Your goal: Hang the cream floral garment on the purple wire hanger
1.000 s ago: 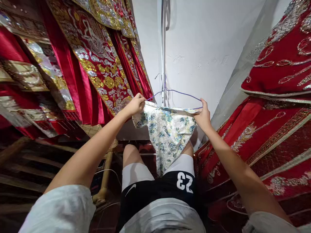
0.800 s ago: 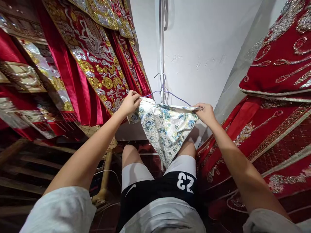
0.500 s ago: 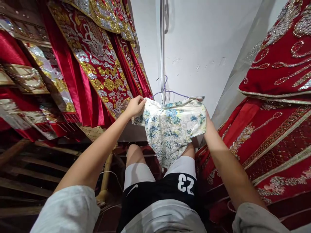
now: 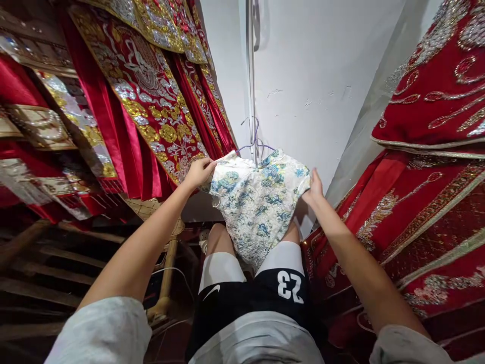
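Observation:
A small white dress with blue and green flowers (image 4: 259, 199) hangs in front of me on a purple wire hanger (image 4: 254, 143), whose hook rests against a metal rail (image 4: 249, 76) on the white wall. My left hand (image 4: 198, 172) pinches the dress's left shoulder, fingers closed on the cloth. My right hand (image 4: 312, 190) grips the right sleeve edge, its fingers partly hidden behind the fabric. The dress covers both shoulders of the hanger.
Red robes with gold and silver embroidery (image 4: 151, 96) hang close on the left. More red embroidered garments (image 4: 428, 202) crowd the right. A bamboo stool or frame (image 4: 166, 283) stands by my left leg. The white wall (image 4: 318, 76) is straight ahead.
The dress, at first hanging below the hanger from its bar, was pulled up over the wire; its right shoulder now sits on the hanger. My right hand dropped to the sleeve.

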`<state>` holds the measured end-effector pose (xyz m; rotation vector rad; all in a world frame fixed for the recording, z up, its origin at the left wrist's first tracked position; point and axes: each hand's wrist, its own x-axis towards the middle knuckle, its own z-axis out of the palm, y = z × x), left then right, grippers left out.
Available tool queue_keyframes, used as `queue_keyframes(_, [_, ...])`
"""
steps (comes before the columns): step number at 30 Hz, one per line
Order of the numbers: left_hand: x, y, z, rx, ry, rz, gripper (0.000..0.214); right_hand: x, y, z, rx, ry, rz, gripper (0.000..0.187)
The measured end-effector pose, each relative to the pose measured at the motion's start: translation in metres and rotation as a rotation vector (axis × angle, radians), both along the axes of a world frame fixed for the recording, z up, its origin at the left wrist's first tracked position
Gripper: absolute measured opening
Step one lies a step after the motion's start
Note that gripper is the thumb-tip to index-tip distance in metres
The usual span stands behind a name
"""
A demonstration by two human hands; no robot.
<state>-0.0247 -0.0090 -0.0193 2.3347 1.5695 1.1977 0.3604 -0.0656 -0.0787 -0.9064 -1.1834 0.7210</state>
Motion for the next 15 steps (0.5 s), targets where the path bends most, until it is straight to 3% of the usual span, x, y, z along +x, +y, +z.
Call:
queue_keyframes(4, [-0.005,0.009,-0.015,-0.005,-0.324,0.088,0.027,0.009,0.005,0.007,-0.066,0.221,0.090,0.045])
queue_keyframes(7, [0.003,0.023,-0.004,0.057,-0.602,0.089,0.024,0.011,0.009,0.027,0.062,0.235,-0.015,0.043])
queue_keyframes(9, [0.009,0.026,0.011,0.094,-0.674,0.008,0.032,0.011,0.007,0.040,0.152,0.328,-0.165,0.040])
queue_keyframes(12, [0.017,0.011,0.029,0.160,-0.452,-0.197,0.059,0.004,-0.010,0.052,0.229,0.483,-0.384,0.034])
queue_keyframes(15, [0.027,-0.017,0.030,0.258,-0.052,-0.239,0.092,-0.019,-0.050,0.050,0.286,0.434,-0.411,0.038])
